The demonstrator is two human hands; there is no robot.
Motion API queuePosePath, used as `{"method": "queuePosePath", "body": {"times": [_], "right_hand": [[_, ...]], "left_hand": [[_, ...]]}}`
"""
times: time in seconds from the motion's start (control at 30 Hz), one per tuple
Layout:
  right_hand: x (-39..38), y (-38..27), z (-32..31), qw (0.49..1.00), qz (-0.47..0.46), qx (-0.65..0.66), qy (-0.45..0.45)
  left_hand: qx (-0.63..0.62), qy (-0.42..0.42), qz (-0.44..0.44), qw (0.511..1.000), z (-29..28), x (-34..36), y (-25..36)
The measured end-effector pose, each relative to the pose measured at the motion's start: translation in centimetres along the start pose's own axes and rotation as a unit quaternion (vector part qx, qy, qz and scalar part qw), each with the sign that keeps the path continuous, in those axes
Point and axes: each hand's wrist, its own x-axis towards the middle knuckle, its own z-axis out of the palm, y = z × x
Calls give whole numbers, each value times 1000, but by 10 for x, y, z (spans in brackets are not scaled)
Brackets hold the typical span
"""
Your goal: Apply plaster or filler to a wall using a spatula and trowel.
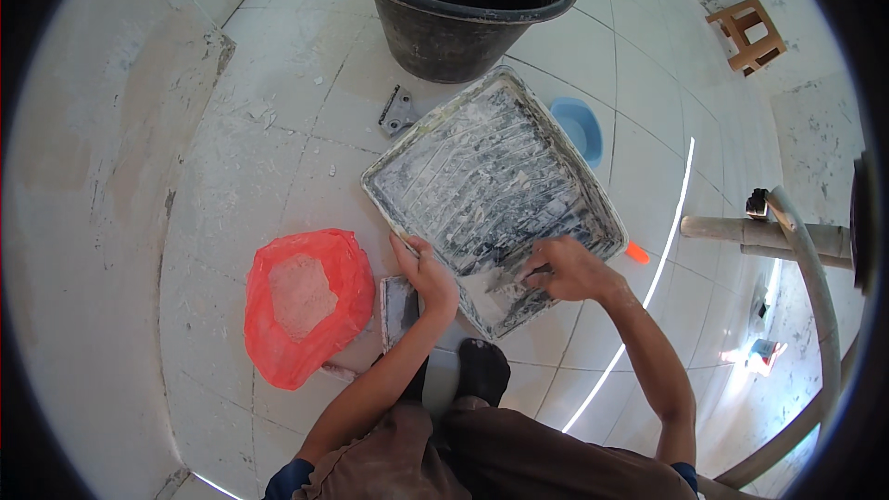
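Observation:
A paint tray (472, 167), crusted with white and grey residue, lies tilted diagonally across the middle. My left hand (421, 273) is closed on its lower left rim. My right hand (569, 267) is closed on a scraper (512, 283) whose blade lies in the near end of the tray, partly hidden by the fingers. Left of the tray sits an open red plastic bag (274, 333) with pale powder (302, 296) inside. A flat grey tool (400, 306) lies between bag and tray, partly behind my left arm. An orange handle (637, 252) shows past the right rim.
A black bucket (435, 42) stands beyond the tray, beside a small metal piece (398, 114). A blue tub (579, 130) is at the tray's right. A brown stool (745, 32), bamboo poles (713, 230) and a wall are at the right; another wall (102, 176) is at the left.

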Motion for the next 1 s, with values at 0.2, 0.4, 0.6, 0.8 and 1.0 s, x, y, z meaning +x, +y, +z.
{"method": "queuePosePath", "body": {"times": [0.2, 0.4, 0.6, 0.8, 1.0], "right_hand": [[4, 10, 2, 1000, -15, -7, -6], [5, 9, -1, 1000, 4, 2, -13], [7, 7, -4, 1000, 19, -10, -9], [9, 7, -6, 1000, 12, -16, -8], [8, 5, -6, 999, 25, -11, -18]], "left_hand": [[3, -20, 5, 1000, -6, 3, -5], [-20, 3, -1, 1000, -1, 2, -3], [-12, -9, -13, 1000, -4, 4, -4], [1, -21, 11, 1000, -2, 3, 0], [-14, -17, 1, 1000, -4, 3, -3]]}}
